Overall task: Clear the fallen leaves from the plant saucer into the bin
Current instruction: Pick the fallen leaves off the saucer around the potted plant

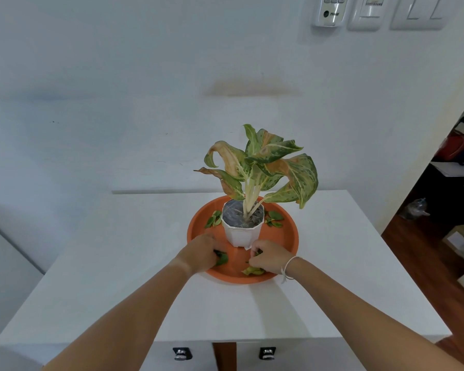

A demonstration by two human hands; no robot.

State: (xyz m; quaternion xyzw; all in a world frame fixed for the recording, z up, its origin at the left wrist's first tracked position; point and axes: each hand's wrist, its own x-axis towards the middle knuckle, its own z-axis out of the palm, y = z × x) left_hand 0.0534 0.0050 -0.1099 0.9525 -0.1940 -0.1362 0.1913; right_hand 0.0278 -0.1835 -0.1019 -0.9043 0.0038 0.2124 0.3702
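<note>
Orange saucer [284, 236] on white surface [118, 263], pot [241, 231] centred; left hand [202, 253] fingers curled on green leaf [221, 258], right hand [269, 259] apparently pinching leaves [258, 253], more leaves [213, 219] loose beside pot.

Lighting soft, even, slightly dim; bluish cast. Faint shadows only. No glare. Focus sharp centrally; wide-angle bowing and slight softness toward frame edges.

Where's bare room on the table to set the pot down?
Free: white tabletop left of the round orange saucer, and right of it. Crowded: the saucer, with white pot, fallen leaves, left hand, right hand.
</note>
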